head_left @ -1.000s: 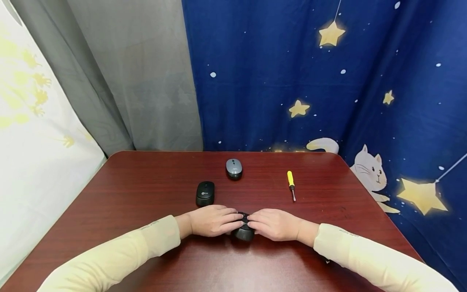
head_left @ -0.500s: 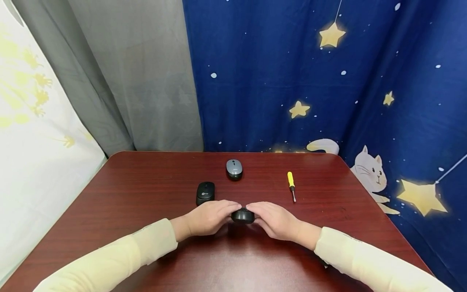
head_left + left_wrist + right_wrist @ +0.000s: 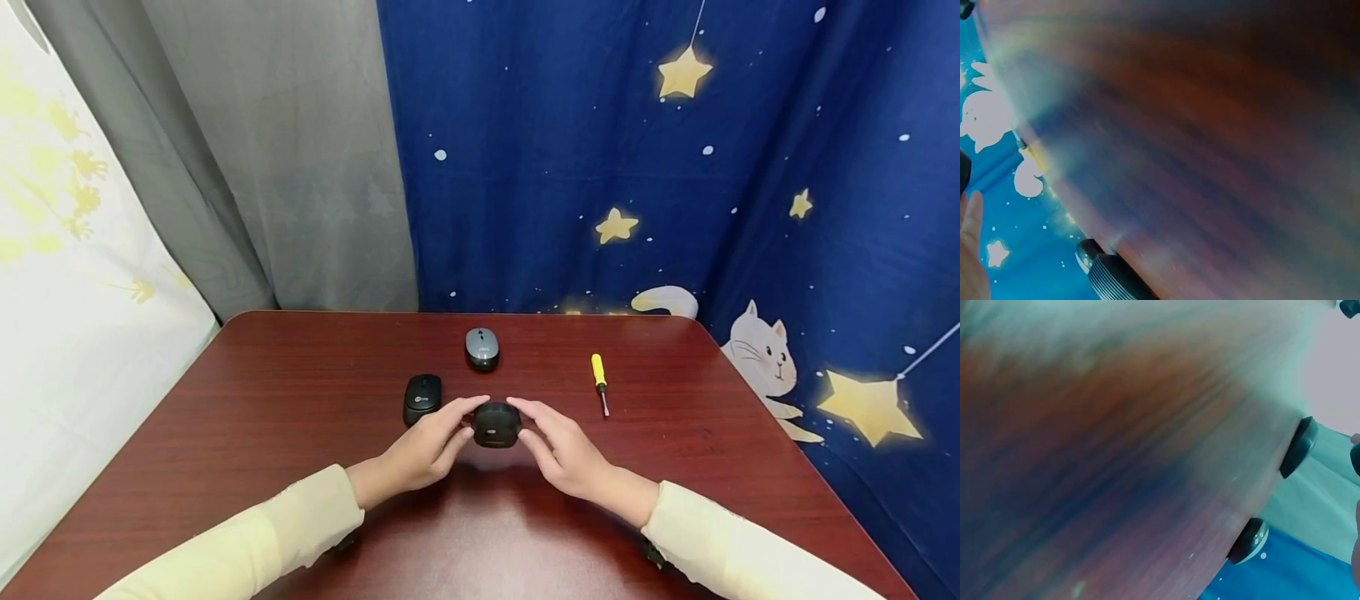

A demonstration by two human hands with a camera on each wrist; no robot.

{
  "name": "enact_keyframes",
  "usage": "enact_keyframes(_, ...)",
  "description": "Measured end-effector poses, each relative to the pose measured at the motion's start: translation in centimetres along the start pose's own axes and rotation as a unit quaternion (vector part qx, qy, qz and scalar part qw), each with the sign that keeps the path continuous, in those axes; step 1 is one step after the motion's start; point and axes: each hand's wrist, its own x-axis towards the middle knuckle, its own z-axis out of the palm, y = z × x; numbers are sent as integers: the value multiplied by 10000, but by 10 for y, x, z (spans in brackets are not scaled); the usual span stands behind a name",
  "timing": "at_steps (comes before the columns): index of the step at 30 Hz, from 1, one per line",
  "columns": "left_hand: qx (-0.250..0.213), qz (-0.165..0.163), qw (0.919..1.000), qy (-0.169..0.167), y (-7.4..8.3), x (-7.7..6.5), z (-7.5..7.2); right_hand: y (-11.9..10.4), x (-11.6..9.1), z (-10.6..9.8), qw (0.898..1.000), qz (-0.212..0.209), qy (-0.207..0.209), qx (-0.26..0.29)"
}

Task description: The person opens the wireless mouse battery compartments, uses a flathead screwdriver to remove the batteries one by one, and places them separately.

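Observation:
A black computer mouse is tipped up between my two hands at the middle of the table. Its rounded dark face with a small pale mark is turned to the head camera. My left hand holds its left side, fingers at the upper edge and thumb lower down. On the other side, my right hand grips it in the same way. Only a sliver of the held mouse and of the left hand shows in the left wrist view. The right wrist view also catches just an edge of that mouse.
Just beyond the left hand lies a second black mouse. A grey-topped mouse rests farther back. To the right is a screwdriver with a yellow handle. Curtains hang behind the reddish-brown table.
Both hands have moved slightly away from the body with the mouse, tipping it from lying flatter to facing the head camera. The fingers have shifted from its top to its sides.

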Motion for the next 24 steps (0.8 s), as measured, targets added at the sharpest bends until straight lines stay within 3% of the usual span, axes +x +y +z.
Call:
enact_keyframes(6, -967, -463, 9934, 415, 8, 0, 4, -7, 1, 4, 9945, 682, 347, 713)
enact_keyframes(10, -1757, -957, 9784, 522, 13, 2, 6, -11, 3, 5, 9757, 1505, 424, 1536)
enact_keyframes(14, -2614, -1766, 9477, 492, 17, 4, 6, -14, 5, 6, 9450, 2441, 420, 2137)
enact_keyframes(16, -3140, -2158, 9235, 443, 18, 5, 7, -15, 6, 6, 9326, 2766, 420, 2280)
enact_keyframes(21, -4098, -2764, 8685, 361, 17, 5, 10, -16, 8, 7, 9011, 3270, 404, 2817)
enact_keyframes(24, -4342, -3015, 8482, 349, 17, 5, 12, -18, 8, 9, 8707, 3587, 432, 3338)
